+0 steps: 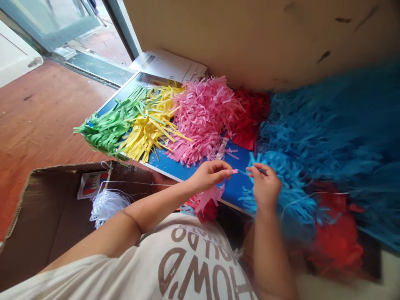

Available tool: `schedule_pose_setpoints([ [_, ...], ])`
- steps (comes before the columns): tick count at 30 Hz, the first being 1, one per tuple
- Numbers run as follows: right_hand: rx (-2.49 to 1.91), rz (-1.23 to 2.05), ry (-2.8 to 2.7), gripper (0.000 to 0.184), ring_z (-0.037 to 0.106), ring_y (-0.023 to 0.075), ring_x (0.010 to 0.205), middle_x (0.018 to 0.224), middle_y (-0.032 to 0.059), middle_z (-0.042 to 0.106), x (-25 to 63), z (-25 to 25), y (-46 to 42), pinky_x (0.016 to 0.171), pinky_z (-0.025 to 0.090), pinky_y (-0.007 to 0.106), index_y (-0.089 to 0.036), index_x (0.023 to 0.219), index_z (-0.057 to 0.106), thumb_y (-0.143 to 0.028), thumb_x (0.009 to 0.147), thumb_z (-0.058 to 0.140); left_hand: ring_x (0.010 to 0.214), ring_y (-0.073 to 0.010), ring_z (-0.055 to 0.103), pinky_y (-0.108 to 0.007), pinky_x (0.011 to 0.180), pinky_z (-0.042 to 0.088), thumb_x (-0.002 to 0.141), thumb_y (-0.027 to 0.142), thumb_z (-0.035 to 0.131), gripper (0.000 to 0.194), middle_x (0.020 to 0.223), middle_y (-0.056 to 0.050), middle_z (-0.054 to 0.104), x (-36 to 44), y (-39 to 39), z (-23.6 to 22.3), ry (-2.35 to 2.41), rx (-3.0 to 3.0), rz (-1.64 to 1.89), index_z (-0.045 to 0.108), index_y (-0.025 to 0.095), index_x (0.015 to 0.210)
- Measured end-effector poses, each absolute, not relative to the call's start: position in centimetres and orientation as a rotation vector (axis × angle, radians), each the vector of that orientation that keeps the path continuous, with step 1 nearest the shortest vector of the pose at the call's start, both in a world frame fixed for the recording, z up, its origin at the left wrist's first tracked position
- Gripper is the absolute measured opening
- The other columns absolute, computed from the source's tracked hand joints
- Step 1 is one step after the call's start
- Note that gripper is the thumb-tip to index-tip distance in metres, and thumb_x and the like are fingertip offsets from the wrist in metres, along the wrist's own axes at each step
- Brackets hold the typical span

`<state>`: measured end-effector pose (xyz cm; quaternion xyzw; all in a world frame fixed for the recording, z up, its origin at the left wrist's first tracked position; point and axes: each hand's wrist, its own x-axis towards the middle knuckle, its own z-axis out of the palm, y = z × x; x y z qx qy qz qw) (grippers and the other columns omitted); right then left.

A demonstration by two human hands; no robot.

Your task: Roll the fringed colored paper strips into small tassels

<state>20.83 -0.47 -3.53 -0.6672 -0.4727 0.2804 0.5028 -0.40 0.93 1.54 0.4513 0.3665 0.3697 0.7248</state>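
Observation:
My left hand (208, 177) pinches a small pink paper strip (235, 171) between finger and thumb. My right hand (265, 187) pinches a thin blue paper strip (259, 170) close to the pink one, and the two hands almost meet. Both are above a blue board (234, 189) that carries heaps of cut paper fringe. Green fringe (108, 127) lies at its far left, then yellow fringe (153, 125), pink fringe (200, 121) and red fringe (250, 116). A large mass of blue fringe (328, 133) fills the right side.
An open cardboard box (53, 216) at the left holds a coil of white string (108, 206). Papers (168, 64) lie beyond the board against a stained wall (250, 37). A reddish floor (40, 116) spreads left, and red fringe (336, 243) hangs lower right.

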Motion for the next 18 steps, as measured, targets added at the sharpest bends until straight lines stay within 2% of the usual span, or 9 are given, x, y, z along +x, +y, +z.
schedule_pose_setpoints([
  [4,-1.796,0.585,-1.183,0.037,0.073,0.0238,0.084,0.101,0.0137,0.073,24.3,-7.6,1.9,0.078,0.058,0.038,-0.014,0.103,0.069,-0.041,0.081,0.058,0.049,-0.0043,0.04,-0.02,0.049,0.029,0.076,0.054,0.075,0.043,0.059,0.005,0.053,0.1,0.9,1.1,0.825,1.039,0.804,0.062,0.013,0.079],
  [7,-1.912,0.466,-1.23,0.035,0.072,0.025,0.084,0.097,0.0147,0.075,27.5,-8.5,3.5,0.08,0.056,0.039,-0.013,0.101,0.07,-0.038,0.08,0.056,0.051,-0.0048,0.041,-0.02,0.05,0.03,0.076,0.056,0.073,0.044,0.062,0.004,0.055,0.0,0.8,0.7,0.849,1.061,0.777,0.063,0.013,0.081],
  [11,-2.06,0.269,-1.249,0.032,0.068,0.0271,0.09,0.102,0.0178,0.073,30.7,-7.2,4.4,0.087,0.051,0.042,-0.012,0.096,0.072,-0.032,0.078,0.055,0.052,-0.0053,0.042,-0.019,0.05,0.029,0.077,0.057,0.072,0.044,0.065,0.003,0.057,-0.1,0.6,0.3,0.88,1.099,0.76,0.062,0.014,0.083],
  [18,-2.173,-0.019,-1.216,0.04,0.067,0.0274,0.096,0.106,0.0156,0.074,35.3,-3.3,4.5,0.087,0.049,0.039,-0.013,0.115,0.07,-0.028,0.084,0.048,0.051,-0.0052,0.037,-0.019,0.049,0.026,0.081,0.055,0.07,0.042,0.058,0.005,0.048,0.0,0.4,0.2,0.917,1.117,0.725,0.061,0.014,0.077],
])
